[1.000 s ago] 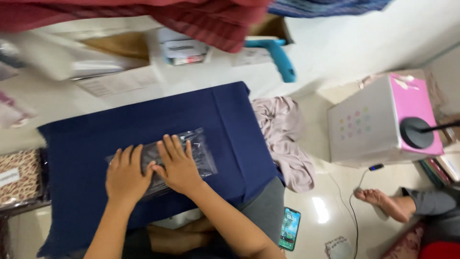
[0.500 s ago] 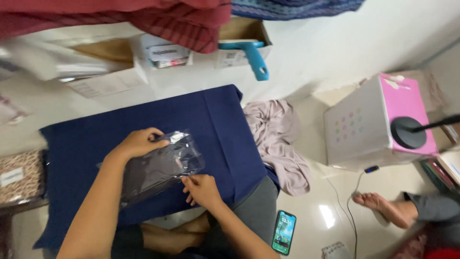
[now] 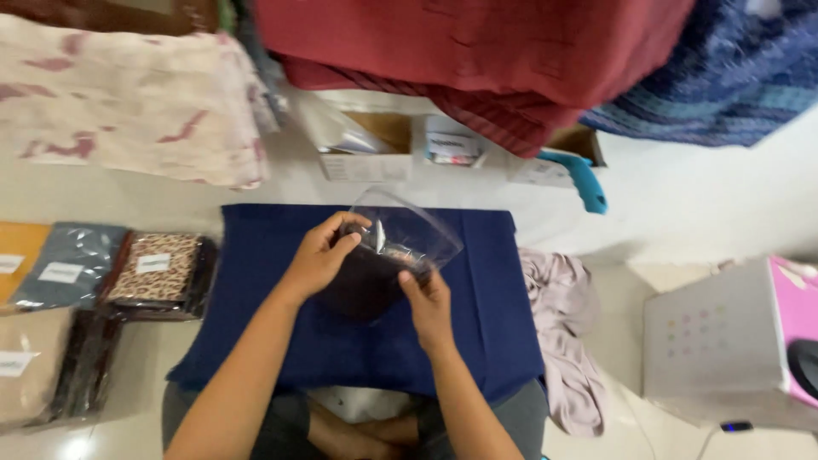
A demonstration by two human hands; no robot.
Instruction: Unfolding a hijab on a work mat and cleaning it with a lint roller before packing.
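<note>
A clear plastic bag (image 3: 407, 232) with a dark folded cloth (image 3: 362, 285) inside is lifted above a navy blue cloth (image 3: 486, 281) spread on the floor. My left hand (image 3: 324, 255) grips the bag's upper left edge near its open mouth. Lower on the right side, my right hand (image 3: 428, 300) pinches the bag. The open flap of the bag stands up and curls away from me.
Several bagged fabrics (image 3: 158, 271) with white labels lie stacked at the left. Cardboard boxes (image 3: 366, 149) and a blue tool (image 3: 584, 181) sit beyond the cloth. Red fabric (image 3: 477, 51) hangs overhead. A crumpled mauve garment (image 3: 562, 332) and a white and pink box (image 3: 733, 341) are at the right.
The bag lay flat under both palms a second ago. Both hands have since lifted it off the blue cloth and tilted it upright. The camera view has shifted right.
</note>
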